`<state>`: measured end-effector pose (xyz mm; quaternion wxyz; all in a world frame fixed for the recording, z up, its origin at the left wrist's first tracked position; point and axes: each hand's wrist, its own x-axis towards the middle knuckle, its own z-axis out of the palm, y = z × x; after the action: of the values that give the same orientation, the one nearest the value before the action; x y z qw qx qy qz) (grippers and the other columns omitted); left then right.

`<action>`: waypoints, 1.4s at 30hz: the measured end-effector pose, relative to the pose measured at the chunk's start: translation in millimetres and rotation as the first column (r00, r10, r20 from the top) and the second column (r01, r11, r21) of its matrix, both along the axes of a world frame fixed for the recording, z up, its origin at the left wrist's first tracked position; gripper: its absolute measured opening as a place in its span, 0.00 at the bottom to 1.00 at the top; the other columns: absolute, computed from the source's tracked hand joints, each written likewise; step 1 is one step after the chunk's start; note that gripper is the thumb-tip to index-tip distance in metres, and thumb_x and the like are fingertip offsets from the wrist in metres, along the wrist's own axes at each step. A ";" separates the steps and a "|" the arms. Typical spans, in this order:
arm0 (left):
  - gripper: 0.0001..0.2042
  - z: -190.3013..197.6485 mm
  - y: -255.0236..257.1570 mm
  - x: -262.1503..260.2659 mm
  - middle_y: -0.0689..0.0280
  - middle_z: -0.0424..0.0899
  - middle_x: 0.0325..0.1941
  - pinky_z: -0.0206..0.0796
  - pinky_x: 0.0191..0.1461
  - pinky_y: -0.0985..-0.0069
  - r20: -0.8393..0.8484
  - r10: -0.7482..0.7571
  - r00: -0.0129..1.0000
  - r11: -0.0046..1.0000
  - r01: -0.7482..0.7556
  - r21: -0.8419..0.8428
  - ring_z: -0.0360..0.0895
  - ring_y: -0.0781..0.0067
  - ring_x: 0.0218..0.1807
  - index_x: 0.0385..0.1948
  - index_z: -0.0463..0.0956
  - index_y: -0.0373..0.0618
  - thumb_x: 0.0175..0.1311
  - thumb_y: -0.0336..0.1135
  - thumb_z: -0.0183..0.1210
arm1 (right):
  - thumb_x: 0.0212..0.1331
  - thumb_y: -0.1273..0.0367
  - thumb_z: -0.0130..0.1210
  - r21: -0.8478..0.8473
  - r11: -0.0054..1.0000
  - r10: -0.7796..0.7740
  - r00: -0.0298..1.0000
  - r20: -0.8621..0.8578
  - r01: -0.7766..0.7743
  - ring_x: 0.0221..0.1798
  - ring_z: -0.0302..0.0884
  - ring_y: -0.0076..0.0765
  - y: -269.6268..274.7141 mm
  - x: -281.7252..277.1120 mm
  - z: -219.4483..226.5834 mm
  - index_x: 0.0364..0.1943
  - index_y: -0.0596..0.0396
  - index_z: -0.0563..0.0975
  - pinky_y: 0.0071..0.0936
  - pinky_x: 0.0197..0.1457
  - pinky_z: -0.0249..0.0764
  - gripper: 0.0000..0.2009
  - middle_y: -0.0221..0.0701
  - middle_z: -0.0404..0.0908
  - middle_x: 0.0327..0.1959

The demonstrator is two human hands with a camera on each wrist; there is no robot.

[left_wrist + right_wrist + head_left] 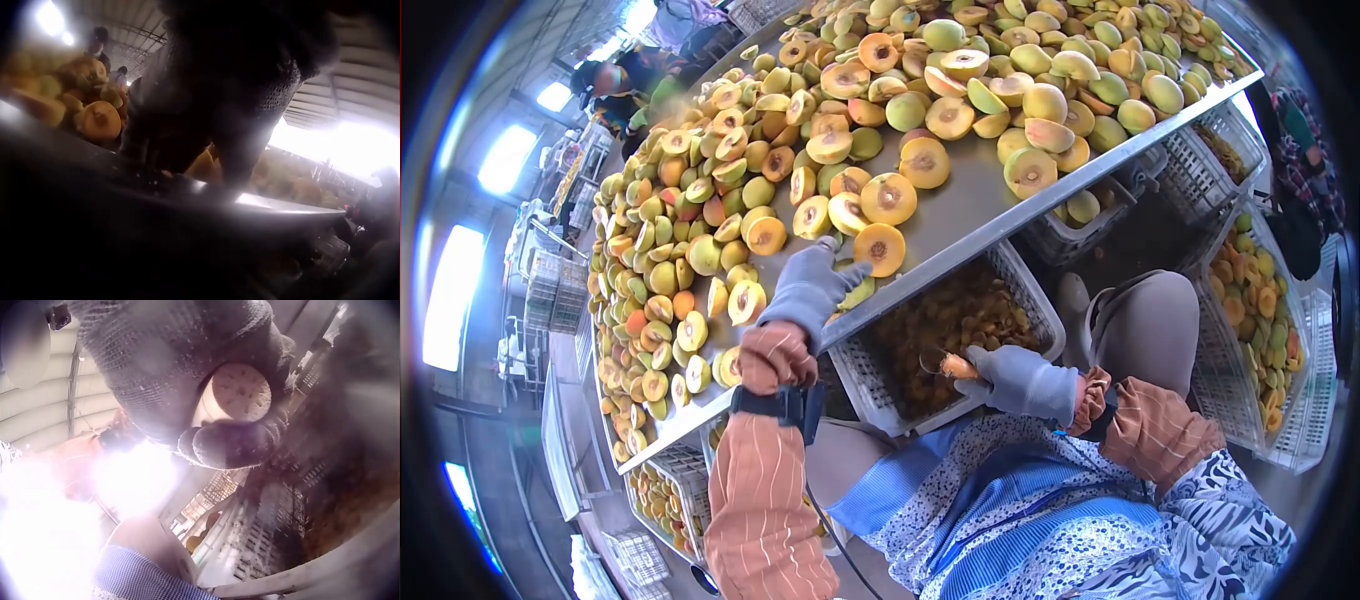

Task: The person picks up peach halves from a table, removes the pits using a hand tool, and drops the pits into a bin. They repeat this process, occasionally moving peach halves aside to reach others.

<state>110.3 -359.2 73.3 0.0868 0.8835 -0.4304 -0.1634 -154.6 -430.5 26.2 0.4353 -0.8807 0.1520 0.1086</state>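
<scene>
My gloved left hand (805, 290) is low over the metal table's near edge, thumb and fingers spread. Its thumb is right by a halved yellow peach (880, 250) lying cut side up, and a greenish piece (857, 294) shows below the thumb. In the left wrist view the dark fingers point down at the table rim, with a bit of yellow fruit (201, 164) between them. Over a white crate, my gloved right hand (1025, 382) grips a pitting tool by its wooden handle (958, 367); a thin metal loop is at its tip. The round handle end (242, 392) shows inside the curled fingers.
Many halved peaches (730, 150) cover the metal table (970, 215). Below its edge the crate (1040, 300) holds brownish scraps (960, 315). At right, another crate (1320, 330) contains peach halves. Other people (625, 90) are across the table.
</scene>
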 end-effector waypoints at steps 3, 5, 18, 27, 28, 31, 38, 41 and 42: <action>0.33 -2.3 -13.0 -12.6 0.50 0.74 0.43 0.62 0.51 0.70 0.198 -0.160 0.967 0.969 0.115 0.221 0.68 0.54 0.52 0.47 0.66 0.39 0.40 0.52 0.62 | 0.55 0.56 0.45 0.004 1.000 -0.006 0.999 -0.038 0.006 0.31 0.73 0.54 -3.3 -1.5 4.1 0.35 0.56 0.67 0.42 0.33 0.67 0.16 0.45 0.75 0.25; 0.35 -3.4 -13.2 -8.6 0.49 0.73 0.44 0.62 0.51 0.69 0.163 -0.168 0.972 0.958 0.122 0.258 0.67 0.53 0.52 0.49 0.65 0.41 0.36 0.48 0.65 | 0.55 0.56 0.45 0.012 1.000 -0.013 1.000 -0.020 0.014 0.30 0.73 0.54 -5.1 -2.9 2.1 0.34 0.56 0.67 0.41 0.33 0.67 0.16 0.45 0.75 0.25; 0.25 -12.4 60.5 -129.1 0.50 0.71 0.46 0.70 0.43 0.57 -0.831 -0.547 0.102 0.325 -0.889 -0.323 0.72 0.52 0.46 0.50 0.62 0.36 0.53 0.43 0.51 | 0.58 0.60 0.47 0.634 0.739 -0.325 0.945 0.038 0.228 0.17 0.63 0.17 -4.0 -2.1 7.2 0.38 0.56 0.68 0.20 0.20 0.60 0.13 0.24 0.66 0.16; 0.20 -75.3 49.8 -161.7 0.57 0.72 0.40 0.65 0.48 0.68 -0.873 -0.455 0.174 0.100 -0.964 -0.245 0.72 0.62 0.42 0.46 0.63 0.40 0.61 0.48 0.43 | 0.57 0.63 0.48 0.320 0.942 -0.177 0.960 0.216 0.102 0.23 0.67 0.32 13.8 1.9 -1.8 0.37 0.62 0.68 0.29 0.28 0.63 0.14 0.38 0.71 0.20; 0.19 -78.2 49.4 -162.0 0.58 0.73 0.39 0.66 0.47 0.67 -0.881 -0.423 0.210 0.080 -0.960 -0.268 0.72 0.61 0.41 0.44 0.64 0.41 0.61 0.47 0.43 | 0.57 0.63 0.48 0.300 0.947 -0.174 0.968 0.182 0.114 0.23 0.67 0.34 13.8 3.7 0.0 0.36 0.62 0.68 0.30 0.29 0.63 0.14 0.41 0.71 0.20; 0.17 -81.3 47.1 -162.6 0.58 0.73 0.39 0.66 0.46 0.67 -0.885 -0.371 0.283 0.051 -0.945 -0.324 0.73 0.59 0.40 0.42 0.66 0.41 0.61 0.46 0.44 | 0.56 0.63 0.48 0.279 0.951 -0.180 0.971 0.158 0.131 0.24 0.68 0.40 15.2 7.5 -3.7 0.34 0.62 0.68 0.30 0.30 0.64 0.13 0.45 0.72 0.22; 0.15 -81.4 42.6 -167.9 0.56 0.73 0.39 0.66 0.46 0.71 -0.849 -0.247 0.467 0.057 -0.868 -0.494 0.74 0.64 0.39 0.41 0.65 0.37 0.59 0.40 0.43 | 0.56 0.63 0.48 0.179 0.975 -0.160 0.977 0.144 0.133 0.27 0.70 0.51 17.9 10.1 -5.2 0.35 0.62 0.68 0.34 0.32 0.66 0.14 0.48 0.73 0.26; 0.14 -89.6 42.4 -167.2 0.55 0.73 0.38 0.67 0.43 0.71 -0.841 -0.195 0.504 0.045 -0.852 -0.521 0.75 0.64 0.36 0.38 0.66 0.36 0.58 0.39 0.44 | 0.56 0.59 0.46 0.152 0.984 -0.112 0.990 0.091 0.097 0.30 0.74 0.48 18.7 10.6 -4.5 0.38 0.61 0.67 0.34 0.33 0.68 0.17 0.43 0.76 0.25; 0.14 -94.7 42.7 -166.3 0.55 0.73 0.38 0.67 0.43 0.71 -0.844 -0.194 0.501 0.046 -0.854 -0.518 0.75 0.64 0.36 0.38 0.66 0.36 0.58 0.39 0.44 | 0.56 0.59 0.46 0.154 0.983 -0.112 0.990 0.087 0.098 0.30 0.74 0.48 17.1 11.7 2.1 0.38 0.61 0.67 0.34 0.33 0.68 0.17 0.43 0.76 0.25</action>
<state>-56.0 -316.5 -21.3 0.8336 0.5209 -0.0761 -0.1671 -142.9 -413.4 28.3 0.5117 -0.8406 0.1689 0.0545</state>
